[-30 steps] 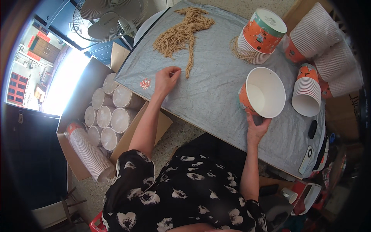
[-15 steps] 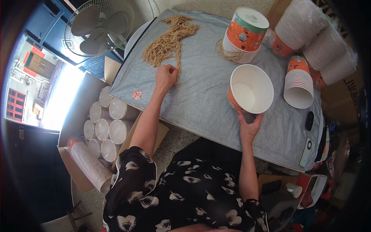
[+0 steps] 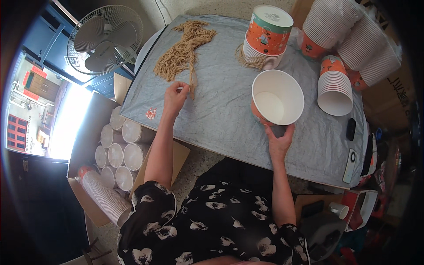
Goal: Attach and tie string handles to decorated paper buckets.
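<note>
My right hand (image 3: 279, 143) holds a large paper bucket (image 3: 276, 102), white inside and orange outside, by its lower side. The bucket is tilted, its mouth facing up toward me. Over the left part of the table, my left hand (image 3: 175, 98) is closed in a pinch. A tiny whitish bit shows at its fingertips, too small to name. Just beyond that hand lies a heap of tan cords (image 3: 183, 55), with one strand trailing down beside the fingers. Farther back, a stack of upside-down paper buckets (image 3: 267, 42) has tan cord loops (image 3: 247, 59) against its left side.
A grey cloth (image 3: 212, 119) covers the table. Wrapped bucket stacks (image 3: 331, 24) and a smaller cup stack (image 3: 335, 90) stand at right, near a black object (image 3: 351, 129) and a pale phone-like slab (image 3: 350, 165). Left are a fan (image 3: 105, 39) and a carton (image 3: 95, 205) of wrapped stacks.
My left hand has drawn slightly left and toward me, away from the trailing cord. My right hand keeps its hold on the paper bucket. The whole view has shifted a little.
</note>
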Tool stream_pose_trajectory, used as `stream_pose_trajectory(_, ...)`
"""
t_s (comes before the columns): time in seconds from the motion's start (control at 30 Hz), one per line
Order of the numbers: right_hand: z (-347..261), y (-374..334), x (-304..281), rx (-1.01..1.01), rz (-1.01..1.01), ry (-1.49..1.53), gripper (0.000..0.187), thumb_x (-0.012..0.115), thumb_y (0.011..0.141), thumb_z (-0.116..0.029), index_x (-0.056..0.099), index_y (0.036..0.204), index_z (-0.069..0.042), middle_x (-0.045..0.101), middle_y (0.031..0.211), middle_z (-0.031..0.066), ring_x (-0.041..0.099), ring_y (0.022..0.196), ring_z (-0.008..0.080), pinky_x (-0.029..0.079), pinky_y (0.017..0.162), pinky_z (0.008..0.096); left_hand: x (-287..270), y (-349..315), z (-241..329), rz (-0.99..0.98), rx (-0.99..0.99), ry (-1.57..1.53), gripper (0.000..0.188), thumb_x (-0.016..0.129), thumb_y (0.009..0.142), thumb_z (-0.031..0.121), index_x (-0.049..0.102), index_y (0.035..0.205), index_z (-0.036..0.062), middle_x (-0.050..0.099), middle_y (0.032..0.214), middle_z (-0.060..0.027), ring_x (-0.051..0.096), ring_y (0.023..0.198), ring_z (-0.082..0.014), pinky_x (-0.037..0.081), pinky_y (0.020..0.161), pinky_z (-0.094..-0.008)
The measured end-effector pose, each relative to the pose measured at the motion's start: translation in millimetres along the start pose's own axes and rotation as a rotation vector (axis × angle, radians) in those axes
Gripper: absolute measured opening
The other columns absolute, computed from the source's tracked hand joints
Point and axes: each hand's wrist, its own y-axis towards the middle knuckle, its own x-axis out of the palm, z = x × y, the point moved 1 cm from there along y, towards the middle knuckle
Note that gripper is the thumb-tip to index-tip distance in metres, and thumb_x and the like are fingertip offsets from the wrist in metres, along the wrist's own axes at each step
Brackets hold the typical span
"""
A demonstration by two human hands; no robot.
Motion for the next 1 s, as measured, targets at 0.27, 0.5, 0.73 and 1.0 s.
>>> stream_pose_trajectory(0.27, 0, 0, -4, 0.03, -0.008, 0.037, 0.086, 0.09, 0.073, -0.026, 0.045, 0.139, 0.004, 0.053, 0.133, 0.018, 0.05, 0.128, 0.0315, 0.038, 0.11, 0.042, 15, -67, 27, -0.091, -0.066, -0.485, 0.014, 0.058, 0.103, 0.015, 0.057, 0.103, 0.0018, 0.068, 0.098, -0.0082, 0.067, 0.078, -0.0145, 0.054, 0.069, -0.026)
stream_pose_trajectory(0.5, 1, -21, -7, 0.059, 0.101, 0.056, 0.063, 0.084, 0.082, -0.022, 0.054, 0.131, 0.003, 0.061, 0.116, 0.0114, 0.06, 0.1, 0.0186, 0.049, 0.087, 0.0326, 60, -136, 30, -0.412, -0.534, -0.948, 0.03, 0.06, 0.103, 0.02, 0.059, 0.122, -0.0024, 0.07, 0.097, -0.0082, 0.07, 0.084, -0.0146, 0.059, 0.078, -0.0228)
stream_pose_trajectory(0.73, -52, -56, -16, 0.409, -0.54, 0.57, 0.031, 0.051, 0.107, -0.022, 0.066, 0.121, 0.001, 0.07, 0.105, 0.0048, 0.061, 0.077, 0.0085, 0.05, 0.067, 0.0234, 113, -191, 67, -0.595, -0.487, -0.698, 0.021, 0.068, 0.098, 0.023, 0.076, 0.11, 0.0078, 0.063, 0.134, -0.0025, 0.055, 0.072, -0.0034, 0.037, 0.055, -0.0163)
stream_pose_trajectory(1.0, -42, -70, -28, 0.667, -0.58, 0.858, 0.024, 0.056, 0.104, -0.021, 0.065, 0.099, 0.001, 0.056, 0.071, 0.0008, 0.051, 0.059, 0.0087, 0.042, 0.054, 0.0238, 133, -211, 66, -0.555, -0.398, -0.738, 0.019, 0.071, 0.095, 0.018, 0.075, 0.109, 0.0044, 0.064, 0.118, -0.0002, 0.055, 0.077, -0.004, 0.043, 0.062, -0.0194)
